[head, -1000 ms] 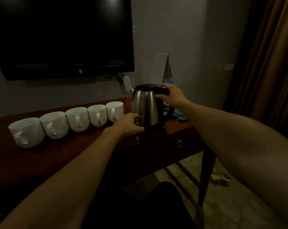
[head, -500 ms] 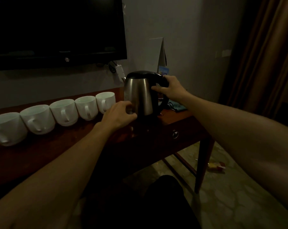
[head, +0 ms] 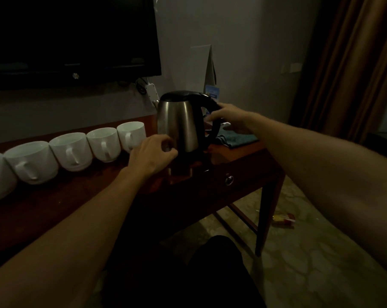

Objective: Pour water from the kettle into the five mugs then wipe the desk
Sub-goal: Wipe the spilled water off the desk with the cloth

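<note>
Your right hand (head: 229,117) loosely touching the kettle (head: 181,123) handle, your left hand (head: 153,155) curled, empty, by its bottom, dark wooden bench (head: 243,165) underneath, mugs (head: 71,151) left of it

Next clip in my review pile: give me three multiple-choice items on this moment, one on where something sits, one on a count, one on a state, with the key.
1. Where does the blue cloth lie?
A. on the desk behind the kettle
B. inside a mug
C. on the floor

2. How many white mugs stand in the row?
A. three
B. five
C. seven

3. What is the right hand doing?
A. wiping the desk
B. lifting a mug
C. reaching round the kettle's handle

Key: 1 A, the cloth lies on the desk's far right part past the kettle. 2 B, five mugs line up left of the kettle. 3 C, its fingers sit at the black handle, while the left hand rests by the kettle's base.
</note>
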{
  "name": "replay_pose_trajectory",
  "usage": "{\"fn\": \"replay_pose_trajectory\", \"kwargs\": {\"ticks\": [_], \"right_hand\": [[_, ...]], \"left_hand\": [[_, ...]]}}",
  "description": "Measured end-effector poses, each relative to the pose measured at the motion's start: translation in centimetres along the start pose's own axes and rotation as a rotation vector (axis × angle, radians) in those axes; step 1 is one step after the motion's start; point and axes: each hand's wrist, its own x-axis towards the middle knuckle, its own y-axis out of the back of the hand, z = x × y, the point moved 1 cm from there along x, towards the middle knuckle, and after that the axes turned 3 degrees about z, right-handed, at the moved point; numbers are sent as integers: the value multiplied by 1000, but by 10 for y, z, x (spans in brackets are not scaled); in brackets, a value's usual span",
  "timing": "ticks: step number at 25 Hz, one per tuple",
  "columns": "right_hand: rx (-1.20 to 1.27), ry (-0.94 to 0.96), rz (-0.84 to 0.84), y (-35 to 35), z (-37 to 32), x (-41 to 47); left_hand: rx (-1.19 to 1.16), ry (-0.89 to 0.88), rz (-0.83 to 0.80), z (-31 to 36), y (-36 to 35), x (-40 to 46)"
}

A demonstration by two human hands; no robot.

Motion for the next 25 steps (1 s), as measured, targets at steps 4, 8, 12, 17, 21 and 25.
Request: {"fn": "replay_pose_trajectory", "kwargs": {"ticks": [4, 8, 12, 17, 21, 25], "right_hand": [[-115, -109, 190, 26, 32, 3], [-644, -209, 128, 18, 65, 15], [-968, -138, 81, 13, 72, 28], [-989, -240, -49, 5, 99, 32], [-961, -262, -43, 2, 92, 19], [-952, -277, -102, -6, 87, 0]], "left_hand": [[109, 0, 70, -1, 2, -1], [32, -91, -47, 2, -4, 6], [6, -154, -131, 17, -17, 8], [19, -191, -220, 43, -35, 12], [48, -149, -210, 52, -46, 15], [55, -147, -210, 61, -57, 8]]}}
